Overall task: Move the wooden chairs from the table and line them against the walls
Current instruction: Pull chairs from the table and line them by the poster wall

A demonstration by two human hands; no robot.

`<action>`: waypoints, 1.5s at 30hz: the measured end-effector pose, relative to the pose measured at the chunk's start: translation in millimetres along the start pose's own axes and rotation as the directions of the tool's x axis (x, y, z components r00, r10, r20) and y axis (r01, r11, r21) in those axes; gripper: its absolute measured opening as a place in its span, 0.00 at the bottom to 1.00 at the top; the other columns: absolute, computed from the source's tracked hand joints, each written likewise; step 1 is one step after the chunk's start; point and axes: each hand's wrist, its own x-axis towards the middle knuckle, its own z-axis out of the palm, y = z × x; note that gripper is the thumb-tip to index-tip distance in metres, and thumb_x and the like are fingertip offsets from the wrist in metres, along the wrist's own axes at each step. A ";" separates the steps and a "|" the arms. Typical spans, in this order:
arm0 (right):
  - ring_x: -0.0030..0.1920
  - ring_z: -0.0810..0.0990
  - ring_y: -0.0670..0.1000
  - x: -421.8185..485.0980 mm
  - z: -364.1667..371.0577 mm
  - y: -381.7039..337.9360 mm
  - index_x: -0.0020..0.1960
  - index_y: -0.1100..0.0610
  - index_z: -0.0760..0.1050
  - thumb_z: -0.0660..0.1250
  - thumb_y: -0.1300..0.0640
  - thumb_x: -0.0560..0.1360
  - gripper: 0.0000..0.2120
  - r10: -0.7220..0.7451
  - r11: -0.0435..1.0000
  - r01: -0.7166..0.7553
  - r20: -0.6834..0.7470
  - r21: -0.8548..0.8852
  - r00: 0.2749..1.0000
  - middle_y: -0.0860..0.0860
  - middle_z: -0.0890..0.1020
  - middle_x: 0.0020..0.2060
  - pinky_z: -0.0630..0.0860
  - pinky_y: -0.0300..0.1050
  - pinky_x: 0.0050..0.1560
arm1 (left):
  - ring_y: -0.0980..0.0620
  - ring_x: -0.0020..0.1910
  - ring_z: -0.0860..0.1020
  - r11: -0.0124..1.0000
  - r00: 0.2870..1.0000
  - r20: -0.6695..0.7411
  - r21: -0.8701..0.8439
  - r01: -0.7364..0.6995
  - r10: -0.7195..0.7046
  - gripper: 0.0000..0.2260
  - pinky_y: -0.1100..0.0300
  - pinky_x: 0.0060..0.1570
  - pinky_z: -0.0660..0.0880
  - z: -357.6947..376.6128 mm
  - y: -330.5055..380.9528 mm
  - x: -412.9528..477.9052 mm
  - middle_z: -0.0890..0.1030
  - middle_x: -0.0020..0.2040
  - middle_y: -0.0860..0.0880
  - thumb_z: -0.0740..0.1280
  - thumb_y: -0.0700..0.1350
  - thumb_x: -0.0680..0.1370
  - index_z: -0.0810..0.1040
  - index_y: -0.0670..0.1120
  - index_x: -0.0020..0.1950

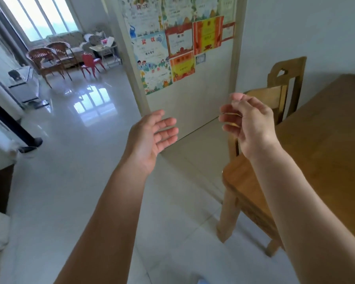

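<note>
A wooden table [326, 144] fills the right side. One wooden chair [289, 76] stands at its far end against the white wall, its carved back upright. A second wooden chair [242, 179] is tucked at the table's near side, seat and legs showing. My left hand [152, 138] hovers over the tiled floor, palm up, fingers relaxed and holding nothing. My right hand [248, 121] is raised above the nearer chair with loosely curled fingers, gripping nothing and touching no chair.
A wall panel [193, 99] covered with colourful certificates stands ahead. Glossy tiled floor [80, 160] stretches left toward a sitting area with two dark wicker chairs [49, 58], a small red chair [89, 62] and a sofa. A dark pole base [29, 144] sits at the left.
</note>
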 end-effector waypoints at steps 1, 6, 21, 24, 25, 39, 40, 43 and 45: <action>0.35 0.82 0.51 20.2 7.3 3.1 0.47 0.53 0.77 0.62 0.61 0.80 0.07 0.005 1.000 -0.005 -0.017 -0.006 1.000 0.53 0.84 0.38 0.77 0.43 0.34 | 0.49 0.36 0.85 1.000 1.000 0.013 0.015 0.012 -0.012 0.07 0.57 0.36 0.81 1.1 0.8 21.7 0.86 0.39 0.47 0.65 0.43 0.80 0.77 0.44 0.56; 0.33 0.81 0.50 97.9 33.4 19.4 0.48 0.54 0.77 0.62 0.61 0.79 0.06 0.022 0.999 -0.025 -0.070 -0.041 0.997 0.53 0.84 0.37 0.76 0.42 0.32 | 0.50 0.34 0.84 0.996 0.994 0.078 0.046 0.080 -0.083 0.05 0.57 0.37 0.82 10.8 -4.0 112.6 0.85 0.40 0.46 0.64 0.42 0.81 0.76 0.44 0.55; 0.31 0.82 0.49 333.6 105.0 76.1 0.49 0.56 0.78 0.62 0.62 0.79 0.07 0.006 0.997 -0.034 -0.346 -0.075 0.938 0.52 0.84 0.36 0.78 0.42 0.30 | 0.48 0.36 0.80 0.963 0.912 0.321 0.167 0.211 -0.256 0.09 0.56 0.38 0.79 55.2 8.2 403.1 0.83 0.43 0.44 0.59 0.42 0.83 0.73 0.43 0.61; 0.30 0.82 0.48 384.2 119.1 86.3 0.48 0.55 0.78 0.62 0.62 0.79 0.07 -0.007 0.996 -0.028 -0.392 -0.083 0.920 0.52 0.84 0.36 0.77 0.41 0.30 | 0.47 0.37 0.80 0.948 0.885 0.364 0.233 0.216 -0.291 0.08 0.53 0.42 0.78 66.2 16.5 463.4 0.82 0.44 0.43 0.58 0.41 0.83 0.74 0.43 0.59; 0.30 0.82 0.48 399.0 121.4 89.5 0.48 0.55 0.78 0.62 0.62 0.79 0.07 -0.008 0.996 -0.030 -0.412 -0.086 0.911 0.52 0.84 0.35 0.78 0.41 0.30 | 0.47 0.37 0.80 0.944 0.878 0.372 0.248 0.219 -0.301 0.08 0.53 0.42 0.78 71.2 17.4 480.2 0.82 0.44 0.43 0.58 0.42 0.83 0.75 0.44 0.58; 0.30 0.82 0.49 611.5 39.9 87.7 0.50 0.56 0.78 0.62 0.60 0.79 0.07 -0.066 0.992 -0.017 -0.649 -0.122 0.758 0.52 0.85 0.35 0.79 0.41 0.30 | 0.52 0.30 0.83 0.886 0.684 0.567 0.341 0.313 -0.459 0.07 0.59 0.33 0.81 235.2 -51.0 686.6 0.85 0.35 0.48 0.59 0.43 0.82 0.77 0.46 0.52; 0.31 0.83 0.49 625.9 27.8 84.1 0.50 0.55 0.78 0.62 0.60 0.79 0.07 -0.067 0.992 -0.020 -0.662 -0.123 0.746 0.52 0.85 0.36 0.80 0.41 0.30 | 0.52 0.30 0.83 0.882 0.671 0.574 0.351 0.316 -0.469 0.07 0.59 0.34 0.80 253.0 -58.0 698.2 0.85 0.37 0.48 0.59 0.43 0.82 0.77 0.46 0.52; 0.34 0.83 0.51 674.8 -12.6 69.5 0.50 0.55 0.78 0.62 0.60 0.80 0.06 -0.042 0.994 -0.044 -0.715 -0.102 0.697 0.54 0.84 0.39 0.81 0.43 0.33 | 0.52 0.29 0.82 0.849 0.620 0.582 0.398 0.349 -0.527 0.07 0.58 0.33 0.80 313.5 -80.0 731.8 0.83 0.40 0.46 0.58 0.43 0.83 0.76 0.46 0.51; 0.34 0.83 0.51 705.5 -37.7 60.9 0.50 0.55 0.77 0.61 0.61 0.80 0.06 -0.043 0.994 -0.050 -0.745 -0.102 0.666 0.55 0.84 0.39 0.81 0.44 0.34 | 0.53 0.28 0.82 0.824 0.585 0.582 0.436 0.361 -0.564 0.07 0.59 0.32 0.79 351.2 -94.5 751.0 0.82 0.41 0.45 0.58 0.43 0.83 0.75 0.46 0.51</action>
